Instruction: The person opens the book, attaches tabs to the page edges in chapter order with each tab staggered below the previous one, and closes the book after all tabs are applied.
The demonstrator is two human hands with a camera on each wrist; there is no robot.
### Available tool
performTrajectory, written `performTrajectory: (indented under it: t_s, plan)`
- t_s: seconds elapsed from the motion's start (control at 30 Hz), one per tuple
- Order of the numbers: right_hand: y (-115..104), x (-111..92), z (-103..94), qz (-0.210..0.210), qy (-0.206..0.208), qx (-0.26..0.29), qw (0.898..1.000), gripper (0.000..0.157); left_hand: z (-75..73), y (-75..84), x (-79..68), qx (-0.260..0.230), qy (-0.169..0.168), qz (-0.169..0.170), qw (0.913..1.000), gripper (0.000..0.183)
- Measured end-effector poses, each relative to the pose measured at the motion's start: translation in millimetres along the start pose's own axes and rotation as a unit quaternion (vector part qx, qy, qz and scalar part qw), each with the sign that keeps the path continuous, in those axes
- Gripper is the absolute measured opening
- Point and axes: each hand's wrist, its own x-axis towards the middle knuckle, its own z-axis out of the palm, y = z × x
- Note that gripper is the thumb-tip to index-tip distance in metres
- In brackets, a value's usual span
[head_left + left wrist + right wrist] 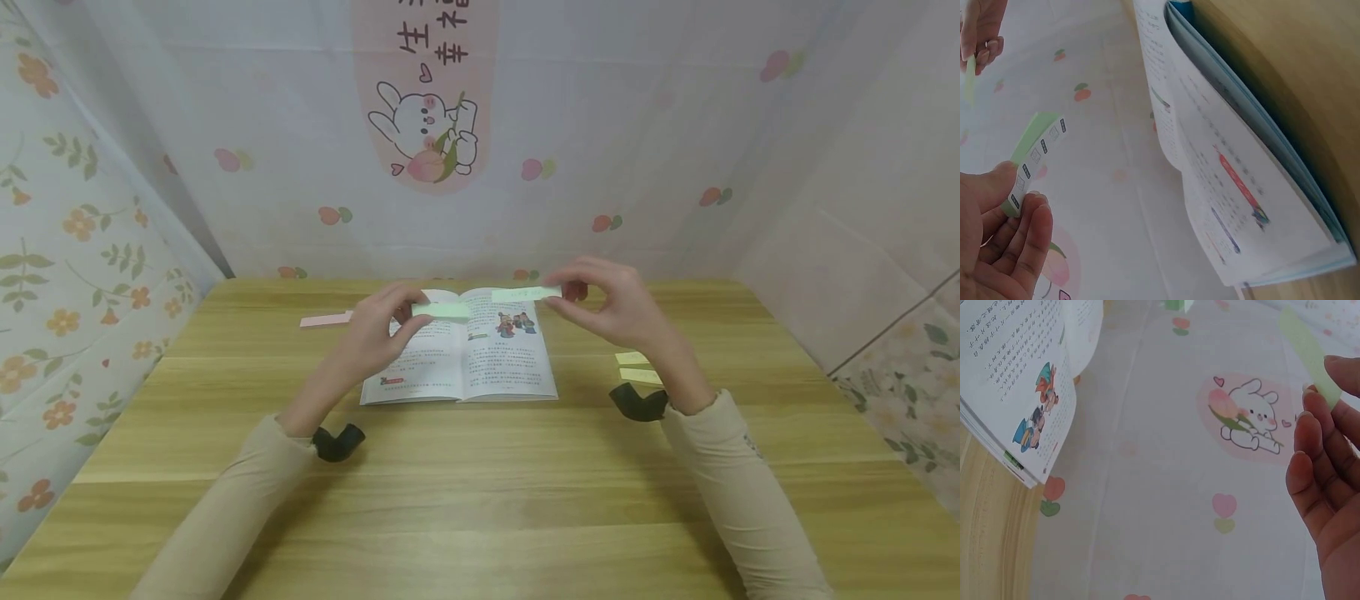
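Note:
My left hand (372,327) pinches a small pad of light green sticky notes (442,312) between thumb and fingers, over the upper left of an open book (504,371). In the left wrist view the underside of the pad (1038,156) carries a row of small printed marks. My right hand (609,302) pinches one thin green sticky note strip (525,294) by its right end, over the top of the right page. Faint handwriting shows on this strip. The right wrist view shows the strip (1309,357) slightly bowed, apart from the pad.
Pink sticky strips (325,320) lie left of the book, partly behind my left hand. Yellow sticky notes (636,375) are on the wooden table (465,500), beside my right forearm. A printed curtain (600,125) hangs behind the table. Each wrist bears a black piece (337,443).

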Motion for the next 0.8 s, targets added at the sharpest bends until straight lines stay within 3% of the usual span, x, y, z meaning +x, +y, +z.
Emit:
performTrajectory:
  t_s: [0.37,0.8]
  plan:
    - [0.2,0.1,0.3,0.004,-0.002,0.002,1.0,0.025,-10.4,-16.7,-13.0,0.03,-0.002,-0.018,0.9994,0.021]
    - [1.6,-0.5,0.9,0.0,0.002,0.004,1.0,0.026,-22.1,-32.5,-26.9,0.051,-0.02,-0.071,0.996,0.021]
